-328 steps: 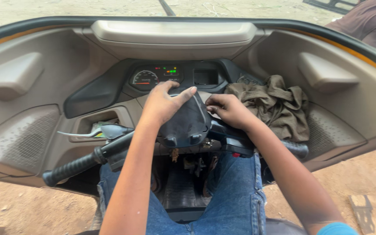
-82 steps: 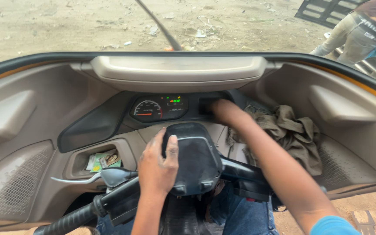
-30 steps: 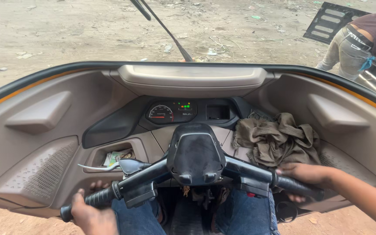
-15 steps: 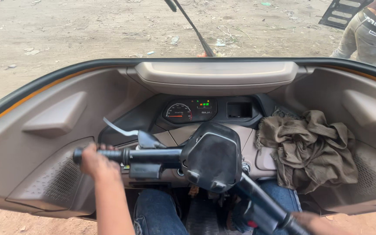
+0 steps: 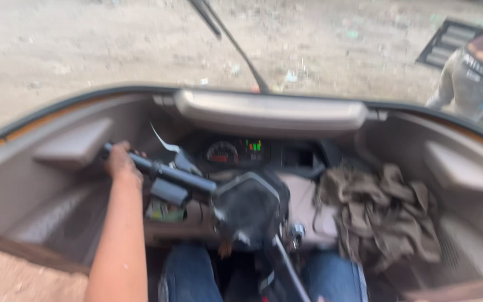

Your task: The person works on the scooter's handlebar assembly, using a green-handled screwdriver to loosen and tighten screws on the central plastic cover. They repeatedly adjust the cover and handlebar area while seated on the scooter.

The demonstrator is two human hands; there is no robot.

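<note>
Dusty ground lies beyond the windscreen of a small vehicle cab. Its handlebar (image 5: 197,182) is swung hard over, with the left hand (image 5: 119,162) clenched on the far grip; the right hand is out of view. A loose cloth (image 5: 381,210) on the dashboard (image 5: 74,148) could likely slide down and snag the steering.

**Inspector A:** Dashboard shell (image 5: 74,146)?

**Inspector B:** Grey-beige throughout, with an orange-yellow stripe under a black outer rim. Handlebar (image 5: 166,172) and its centre cover (image 5: 250,208) are black.

**Inspector A:** Instrument cluster (image 5: 240,151)?

**Inspector B:** Dark face, pale dial, green and orange-red lights.

**Inspector A:** Soft items?

**Inspector B:** Crumpled rag (image 5: 384,210) is olive-brown, plain, no pattern. Jeans (image 5: 188,274) are blue denim.

**Inspector A:** Outside?

**Inspector B:** Ground (image 5: 85,45) is pale, dusty tan with scattered specks. Wiper arm (image 5: 233,45) is black.
</note>
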